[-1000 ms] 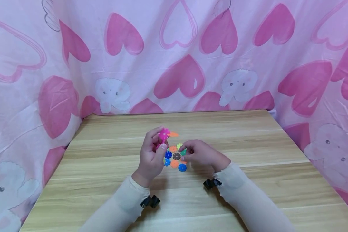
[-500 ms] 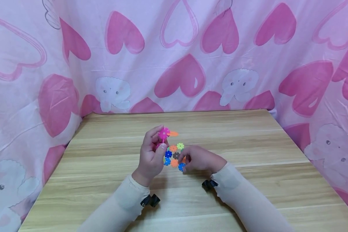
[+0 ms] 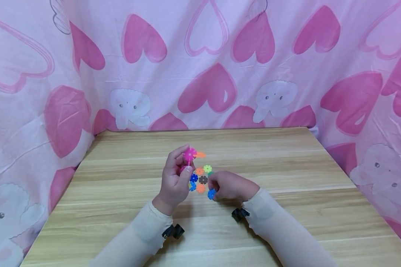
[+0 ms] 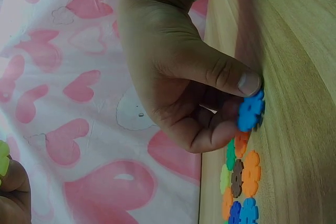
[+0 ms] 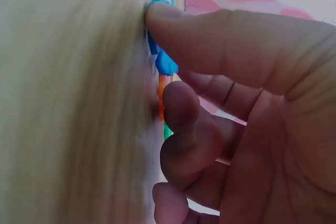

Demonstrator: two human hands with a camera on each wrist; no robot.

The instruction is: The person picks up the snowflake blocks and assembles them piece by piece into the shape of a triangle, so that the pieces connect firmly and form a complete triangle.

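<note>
My left hand [image 3: 175,178] holds a joined build of notched plastic discs: a pink disc [image 3: 189,154] on top, an orange disc [image 3: 199,155] sticking out edge-on to the right, and more pink below, partly behind the thumb. In the left wrist view, a yellow-green disc [image 4: 3,158] shows by the left fingers. My right hand [image 3: 234,185] is low over the table, thumb and fingers pinching a blue disc [image 4: 251,111], which stands tilted in the left wrist view. Seen from the right wrist, the thumb [image 5: 168,19] covers much of that blue disc.
Several loose discs lie close together between the hands, among them a brown disc [image 3: 203,180], a dark blue disc [image 3: 194,178], an orange disc [image 3: 201,188] and a lime disc [image 3: 207,168]. The wooden table [image 3: 287,159] meets a pink heart-print curtain [image 3: 207,89] behind.
My right hand has moved from beside the green disc down to the near blue disc and pinched it, shifting it slightly right. The left hand stays where it was with its build.
</note>
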